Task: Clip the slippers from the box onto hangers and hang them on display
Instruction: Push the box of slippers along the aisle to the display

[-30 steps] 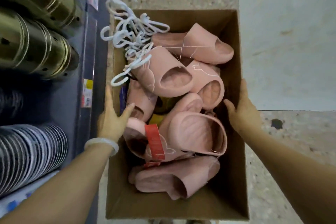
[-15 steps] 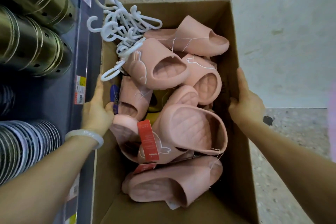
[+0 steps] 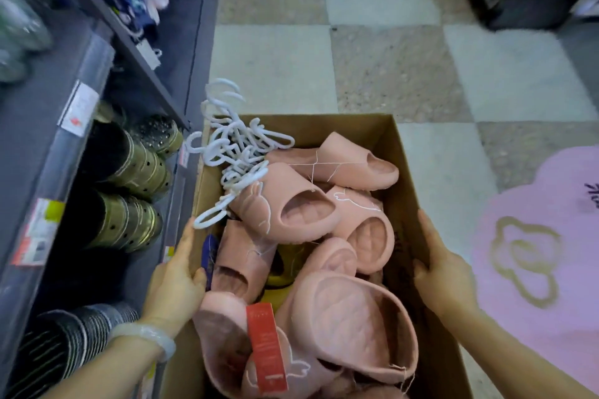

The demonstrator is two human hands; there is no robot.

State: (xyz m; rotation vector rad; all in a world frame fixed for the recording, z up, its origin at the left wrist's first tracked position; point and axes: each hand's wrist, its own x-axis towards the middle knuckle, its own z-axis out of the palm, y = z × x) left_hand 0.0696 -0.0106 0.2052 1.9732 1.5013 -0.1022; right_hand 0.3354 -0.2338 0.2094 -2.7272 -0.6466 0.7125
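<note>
My left hand point(image 3: 176, 282) grips the left wall of the cardboard box point(image 3: 403, 152): the thumb hooks over the rim to the inside and the fingers point(image 3: 186, 238) lie pressed together along the outside. My right hand point(image 3: 442, 272) holds the opposite wall the same way, fingers flat on the outer face, thumb curled over the edge. A pale bangle point(image 3: 146, 335) sits on my left wrist.

Inside the box, between my hands, the pink slippers point(image 3: 293, 209) lie in a loose heap, some upside down with the quilted soles showing, some still tied in pairs with thin white thread. A red tag point(image 3: 265, 347) rests on the slippers at the box's near end. Something yellow point(image 3: 285, 266) shows through the gaps in the middle of the heap; I cannot tell what it is.

The white plastic hangers point(image 3: 233, 152) are tangled in the box's far left corner, several hooks poking over the rim.

Left of the box runs a grey shelf unit point(image 3: 42, 146) stocked with dark perforated clogs point(image 3: 129, 197). Right of the box, a pink flower-shaped mat point(image 3: 547, 269) lies on the checkered floor point(image 3: 389, 74).
</note>
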